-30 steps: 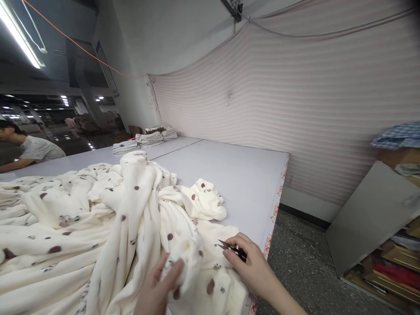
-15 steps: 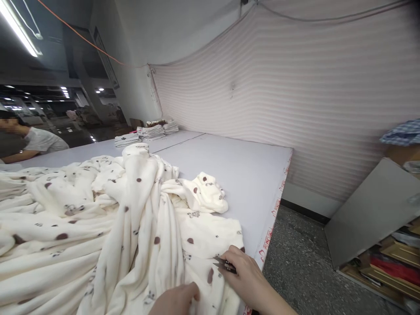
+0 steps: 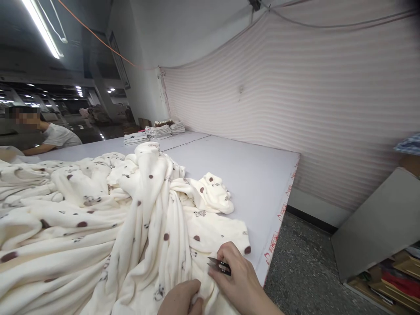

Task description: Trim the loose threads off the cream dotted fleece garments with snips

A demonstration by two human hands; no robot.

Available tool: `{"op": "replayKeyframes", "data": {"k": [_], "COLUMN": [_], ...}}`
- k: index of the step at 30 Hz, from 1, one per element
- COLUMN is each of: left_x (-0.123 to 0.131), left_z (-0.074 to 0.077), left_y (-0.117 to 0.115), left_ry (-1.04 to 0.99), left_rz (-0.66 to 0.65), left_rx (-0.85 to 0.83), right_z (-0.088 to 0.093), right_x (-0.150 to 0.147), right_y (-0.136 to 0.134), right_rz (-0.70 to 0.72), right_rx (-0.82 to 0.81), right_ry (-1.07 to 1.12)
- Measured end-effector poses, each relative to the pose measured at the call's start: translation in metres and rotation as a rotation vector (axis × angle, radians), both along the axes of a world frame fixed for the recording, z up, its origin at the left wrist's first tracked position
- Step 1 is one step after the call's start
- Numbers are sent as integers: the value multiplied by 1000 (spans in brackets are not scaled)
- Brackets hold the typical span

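Observation:
A big heap of cream fleece fabric (image 3: 108,218) with brown dots lies bunched on a pale grey table (image 3: 243,170). My right hand (image 3: 238,278) is closed around small black thread snips (image 3: 218,265), blades pointing left over the fabric's near edge. My left hand (image 3: 179,299) sits at the bottom of the view, fingers curled and pinching a fold of the same fabric just left of the snips.
Folded stacks of printed cloth (image 3: 155,131) sit at the table's far end. Another person in a white shirt (image 3: 49,138) leans at the far left. A grey board (image 3: 377,223) and shelves of coloured items (image 3: 393,284) stand at the right, across a speckled floor (image 3: 302,271).
My left hand has let the raised fold drop and moved down to the bottom edge. The right hand with the snips stays at the fabric's near edge. The view has shifted slightly.

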State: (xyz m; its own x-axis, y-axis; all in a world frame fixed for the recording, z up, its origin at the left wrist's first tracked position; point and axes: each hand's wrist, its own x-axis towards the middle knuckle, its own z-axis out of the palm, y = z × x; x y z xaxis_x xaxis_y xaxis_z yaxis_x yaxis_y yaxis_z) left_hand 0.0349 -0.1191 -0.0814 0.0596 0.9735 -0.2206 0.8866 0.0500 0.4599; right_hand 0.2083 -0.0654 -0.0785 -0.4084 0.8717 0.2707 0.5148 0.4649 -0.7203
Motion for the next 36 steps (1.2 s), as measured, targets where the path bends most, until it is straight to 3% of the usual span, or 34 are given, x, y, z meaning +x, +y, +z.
{"op": "replayKeyframes", "data": {"k": [3, 5, 8, 10, 12, 16, 21, 24, 32, 36], "left_x": [-7, -11, -13, -12, -10, -8, -8, -9, -8, -6], "left_z": [-3, -5, -7, -5, -1, 11, 18, 17, 25, 19], "left_y": [1, 2, 3, 3, 4, 4, 1, 1, 3, 5], "left_ry": [-168, -574, -1339, -1596, -1716, -1807, -1785, -1754, -1631, -1658], "left_rz": [84, 177, 368, 445, 464, 440, 551, 577, 495, 576], "left_rx": [40, 45, -45, -134, -188, -219, -270, -245, -152, -163], "right_z": [-7, -15, -21, -21, -17, 2, 24, 23, 13, 20], "right_x": [-6, -7, -10, -11, -12, -10, -6, -6, 4, 3], "right_y": [-3, -4, -4, -3, -2, -4, -11, -11, -10, -15], "right_rz": [-33, -36, -39, -41, -32, 50, 140, 117, 171, 174], "right_rx": [12, 16, 30, 42, 33, -88, -127, -118, -108, -69], "right_ry": [11, 61, 139, 151, 148, 137, 91, 110, 176, 108]}}
